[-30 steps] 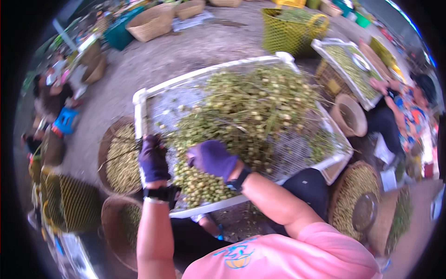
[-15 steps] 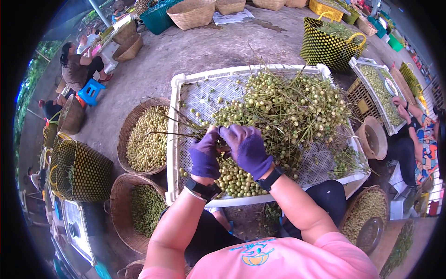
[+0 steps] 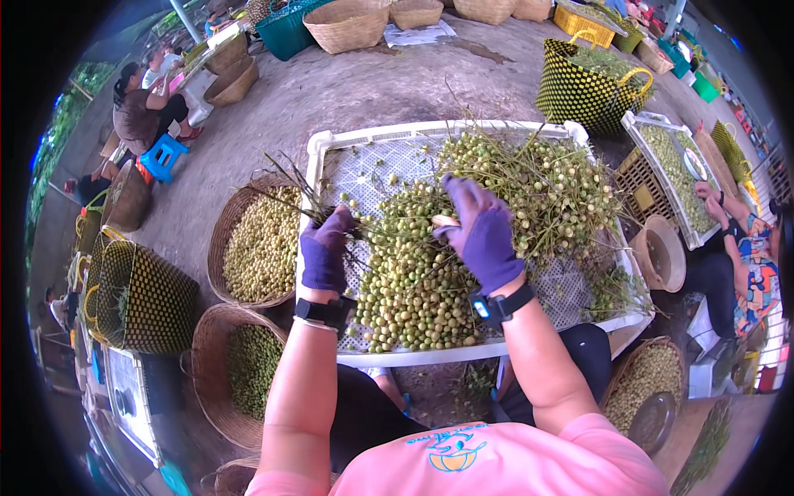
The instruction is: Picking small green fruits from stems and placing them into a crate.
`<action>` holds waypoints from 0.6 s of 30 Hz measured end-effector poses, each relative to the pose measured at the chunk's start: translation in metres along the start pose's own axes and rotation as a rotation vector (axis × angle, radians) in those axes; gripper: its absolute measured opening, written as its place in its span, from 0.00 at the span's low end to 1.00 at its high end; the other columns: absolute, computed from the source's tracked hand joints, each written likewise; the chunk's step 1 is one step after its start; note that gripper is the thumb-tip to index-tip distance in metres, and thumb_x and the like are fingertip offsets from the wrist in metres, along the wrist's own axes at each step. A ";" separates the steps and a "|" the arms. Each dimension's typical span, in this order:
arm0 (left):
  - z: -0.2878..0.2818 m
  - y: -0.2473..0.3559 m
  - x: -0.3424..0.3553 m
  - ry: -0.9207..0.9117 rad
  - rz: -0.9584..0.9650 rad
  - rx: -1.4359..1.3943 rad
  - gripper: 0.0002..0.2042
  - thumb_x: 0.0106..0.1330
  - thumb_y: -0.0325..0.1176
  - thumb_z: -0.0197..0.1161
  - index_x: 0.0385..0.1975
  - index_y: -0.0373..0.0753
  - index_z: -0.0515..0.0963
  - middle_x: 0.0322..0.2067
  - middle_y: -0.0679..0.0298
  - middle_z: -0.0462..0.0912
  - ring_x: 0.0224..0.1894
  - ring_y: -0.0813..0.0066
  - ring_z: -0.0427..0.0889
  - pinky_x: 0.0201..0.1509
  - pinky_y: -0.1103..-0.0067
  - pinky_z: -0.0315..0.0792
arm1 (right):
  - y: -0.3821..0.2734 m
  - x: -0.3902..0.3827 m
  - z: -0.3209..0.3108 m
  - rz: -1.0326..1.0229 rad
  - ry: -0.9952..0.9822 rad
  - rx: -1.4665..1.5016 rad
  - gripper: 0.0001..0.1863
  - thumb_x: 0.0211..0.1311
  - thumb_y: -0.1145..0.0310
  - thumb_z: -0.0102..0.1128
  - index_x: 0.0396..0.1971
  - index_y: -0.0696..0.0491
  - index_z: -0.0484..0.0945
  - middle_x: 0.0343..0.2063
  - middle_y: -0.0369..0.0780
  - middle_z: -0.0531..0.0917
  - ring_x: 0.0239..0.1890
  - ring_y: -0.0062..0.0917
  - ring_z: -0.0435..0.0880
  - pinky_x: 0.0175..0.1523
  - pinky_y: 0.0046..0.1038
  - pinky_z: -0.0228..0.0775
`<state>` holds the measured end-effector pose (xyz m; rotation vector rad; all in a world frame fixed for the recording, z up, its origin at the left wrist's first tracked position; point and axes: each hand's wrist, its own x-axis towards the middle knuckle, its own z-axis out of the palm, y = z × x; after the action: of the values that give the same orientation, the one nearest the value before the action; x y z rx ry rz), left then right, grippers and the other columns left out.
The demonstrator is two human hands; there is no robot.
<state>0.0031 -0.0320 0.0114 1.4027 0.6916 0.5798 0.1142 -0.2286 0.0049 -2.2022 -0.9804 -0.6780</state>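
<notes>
At the left rim of the white tray (image 3: 397, 360), my left hand (image 3: 324, 252) clutches dark stems (image 3: 314, 202), seemingly to keep them off the loose round fruit (image 3: 413, 302) heaped nearer me, over whose right edge my right hand (image 3: 486, 240) hangs half-open, apparently holding nothing.

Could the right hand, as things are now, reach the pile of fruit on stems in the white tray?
Probably yes. The right hand is open close beside the pile, above the white tray, and nothing seems to stand between them. The left hand holds twigs farther left.
</notes>
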 end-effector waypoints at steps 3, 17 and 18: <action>-0.009 -0.012 0.012 -0.026 0.089 -0.091 0.09 0.58 0.28 0.59 0.37 0.35 0.80 0.23 0.69 0.78 0.23 0.80 0.73 0.29 0.85 0.66 | 0.043 -0.016 0.003 0.045 -0.358 -0.348 0.08 0.59 0.66 0.57 0.39 0.47 0.77 0.30 0.38 0.82 0.29 0.29 0.83 0.34 0.37 0.69; 0.021 -0.047 -0.006 -0.536 0.310 0.512 0.16 0.56 0.26 0.67 0.46 0.38 0.79 0.22 0.69 0.80 0.26 0.85 0.75 0.31 0.83 0.70 | -0.044 -0.021 -0.013 -0.030 -0.407 0.100 0.10 0.59 0.68 0.60 0.38 0.53 0.72 0.17 0.40 0.81 0.20 0.30 0.83 0.27 0.32 0.71; 0.021 -0.049 -0.006 -0.572 0.290 0.371 0.14 0.57 0.27 0.67 0.43 0.39 0.80 0.24 0.68 0.81 0.27 0.85 0.76 0.31 0.83 0.71 | -0.048 -0.019 -0.018 -0.021 -0.423 0.134 0.09 0.59 0.69 0.60 0.38 0.54 0.72 0.18 0.40 0.82 0.20 0.31 0.83 0.28 0.33 0.72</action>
<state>0.0125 -0.0551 -0.0358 1.9258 0.1342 0.2485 0.0619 -0.2252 0.0199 -2.2617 -1.2177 -0.1449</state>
